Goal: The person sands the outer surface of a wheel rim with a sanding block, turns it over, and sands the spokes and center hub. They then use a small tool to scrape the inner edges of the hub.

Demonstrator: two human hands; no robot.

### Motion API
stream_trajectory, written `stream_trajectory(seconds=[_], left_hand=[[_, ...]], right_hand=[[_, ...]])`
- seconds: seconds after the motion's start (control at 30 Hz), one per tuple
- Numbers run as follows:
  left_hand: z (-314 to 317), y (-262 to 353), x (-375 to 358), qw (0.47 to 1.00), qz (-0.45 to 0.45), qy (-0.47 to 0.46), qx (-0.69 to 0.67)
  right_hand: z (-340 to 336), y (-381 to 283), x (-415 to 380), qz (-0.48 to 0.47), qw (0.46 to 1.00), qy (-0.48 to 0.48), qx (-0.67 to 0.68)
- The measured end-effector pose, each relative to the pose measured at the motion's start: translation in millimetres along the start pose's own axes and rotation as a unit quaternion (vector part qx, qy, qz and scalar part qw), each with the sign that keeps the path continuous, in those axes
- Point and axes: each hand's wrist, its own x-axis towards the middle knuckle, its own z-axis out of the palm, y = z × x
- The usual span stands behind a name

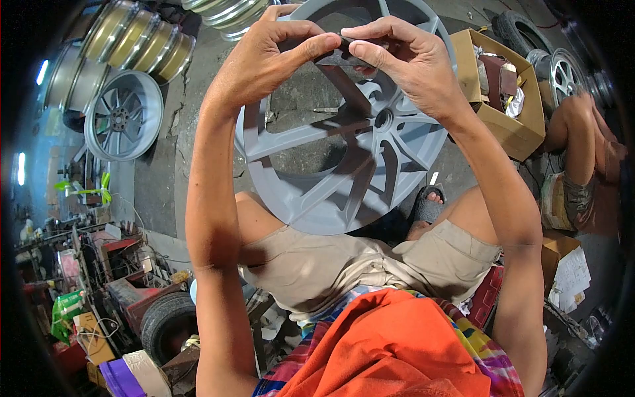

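A grey alloy wheel [307,137] with several split spokes rests between my knees, its spoked face toward me. Above its upper part, my left hand [274,59] and my right hand [413,66] meet, thumbs and fingers closed on a small dark flat piece [337,55]. It resembles sandpaper, but its exact kind is hard to make out. My left thumb presses its left end; the right thumb and fingers pinch the other end. Some fingers of both hands are hidden behind it.
To the right stands an open cardboard box [510,129] with mixed items inside. Another person's bent leg [577,135] is beside a second wheel [565,74]. More rims [124,116] lean at left. A tyre [169,327] and cluttered tools lie lower left.
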Motion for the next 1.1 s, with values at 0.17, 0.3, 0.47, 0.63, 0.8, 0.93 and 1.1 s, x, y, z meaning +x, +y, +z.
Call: stream_trajectory(seconds=[0.17, 0.3, 0.47, 0.63, 0.8, 0.93, 1.1], left_hand=[[-3.9, 7.6, 1.0, 0.999, 0.0, -0.037, -0.024], [-1.7, 4.7, 0.9, 0.997, 0.063, -0.021, 0.04], [0.2, 4.8, 1.0, 0.999, 0.021, -0.019, -0.028], [-1.2, 4.5, 0.4, 0.999, 0.03, -0.013, 0.014], [-0.5, 8.9, 1.0, 1.0, 0.002, -0.017, -0.009], [-4.5, 4.0, -0.6, 0.996, -0.018, -0.004, -0.088], [-8.2, 4.5, 1.5, 0.99, -0.043, -0.052, -0.127]], right_hand=[[4.7, -7.4, 0.6, 0.042, 0.995, 0.028, 0.081], [-0.5, -9.3, -0.3, 0.056, 0.998, 0.006, 0.013], [-1.4, -6.4, -2.9, 0.008, 1.0, 0.007, -0.003], [-0.7, -6.8, -2.8, 0.062, 0.996, -0.012, 0.065], [7.1, -11.5, -4.9, 0.024, 0.999, 0.007, 0.023], [3.2, -14.1, 0.5, -0.254, 0.913, 0.007, -0.318], [7.4, -9.1, 8.5, -0.334, 0.878, 0.038, -0.342]])
